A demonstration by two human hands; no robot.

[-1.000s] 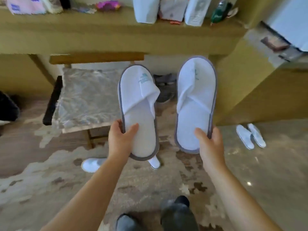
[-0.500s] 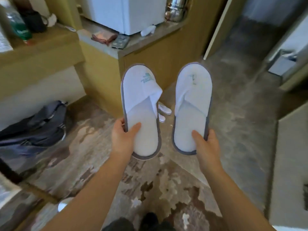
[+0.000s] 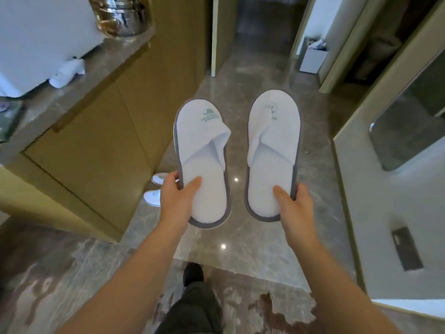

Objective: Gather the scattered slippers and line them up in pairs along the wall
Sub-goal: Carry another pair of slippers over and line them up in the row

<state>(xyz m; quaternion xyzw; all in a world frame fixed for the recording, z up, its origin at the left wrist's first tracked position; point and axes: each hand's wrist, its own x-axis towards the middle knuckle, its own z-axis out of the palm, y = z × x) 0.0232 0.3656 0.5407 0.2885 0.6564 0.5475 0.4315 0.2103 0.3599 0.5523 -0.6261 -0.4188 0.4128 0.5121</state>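
Note:
I hold two white slippers with grey edging in front of me, toes pointing away. My left hand [image 3: 175, 196] grips the heel of the left slipper [image 3: 201, 150], thumb on its insole. My right hand [image 3: 295, 201] grips the heel of the right slipper [image 3: 273, 145] the same way. Both carry a teal logo on the toe. On the floor behind my left hand lies another white pair [image 3: 154, 192] beside the base of the wooden cabinet [image 3: 101, 150], partly hidden by my hand.
The cabinet with a stone counter [image 3: 72, 97] runs along the left, bearing a white appliance and a metal kettle [image 3: 122, 15]. A glossy marble floor [image 3: 240, 237] leads into a hallway ahead. A pale wall [image 3: 385, 225] stands at the right. My dark shoe [image 3: 192, 273] is below.
My view has swung right from the desk and bench past the cabinet corner to the hallway. Both slippers stay held in the same grip. The pair on the floor now lies left of my hand.

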